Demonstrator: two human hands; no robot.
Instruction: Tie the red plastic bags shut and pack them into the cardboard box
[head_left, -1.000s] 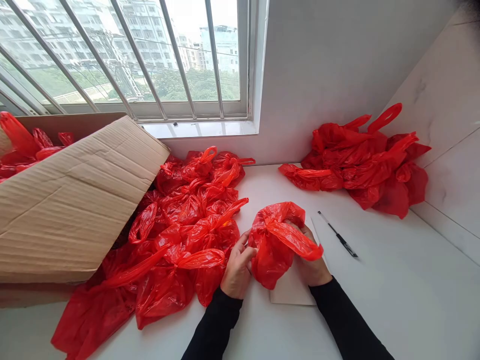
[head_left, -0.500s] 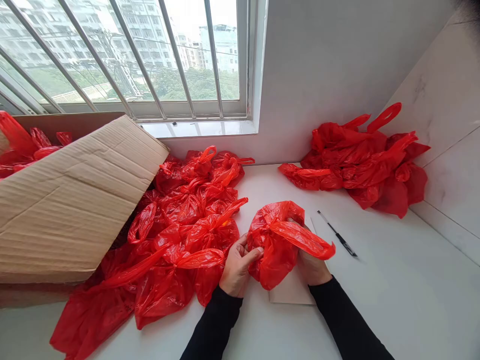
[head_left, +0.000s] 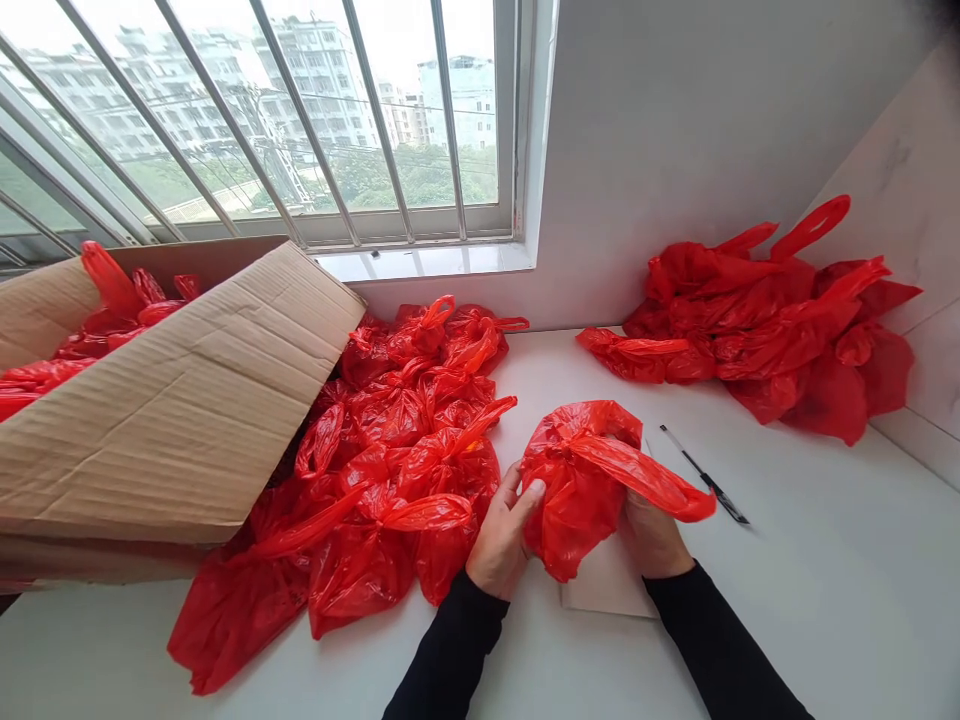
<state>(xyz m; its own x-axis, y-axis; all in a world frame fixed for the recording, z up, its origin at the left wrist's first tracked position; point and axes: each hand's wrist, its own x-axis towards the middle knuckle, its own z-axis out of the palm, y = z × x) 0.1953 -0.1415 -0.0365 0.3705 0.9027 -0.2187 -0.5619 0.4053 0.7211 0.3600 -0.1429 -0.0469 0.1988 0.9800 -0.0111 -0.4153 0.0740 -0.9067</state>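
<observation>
Between my two hands is a knotted red plastic bag [head_left: 574,500], its handle loop pointing right. My left hand [head_left: 506,530] grips the bag's left side, thumb on the front. My right hand [head_left: 652,530] holds it from behind on the right; most of those fingers are hidden by the bag. What the bag contains cannot be made out. Under it lies a flat beige sheet or notebook [head_left: 600,592], partly covered. A black and clear pen [head_left: 705,476] rests on the white table to the right of the bag.
Several knotted red bags [head_left: 405,460] are heaped left of my hands. A tilted cardboard box [head_left: 172,400] at the left holds more red bags [head_left: 120,310]. Another pile of red bags [head_left: 765,330] sits against the wall at the right. A barred window [head_left: 330,130] is behind.
The camera view has shifted, so most things appear farther right. The bag stays between both hands, and my left thumb has moved slightly on its front.
</observation>
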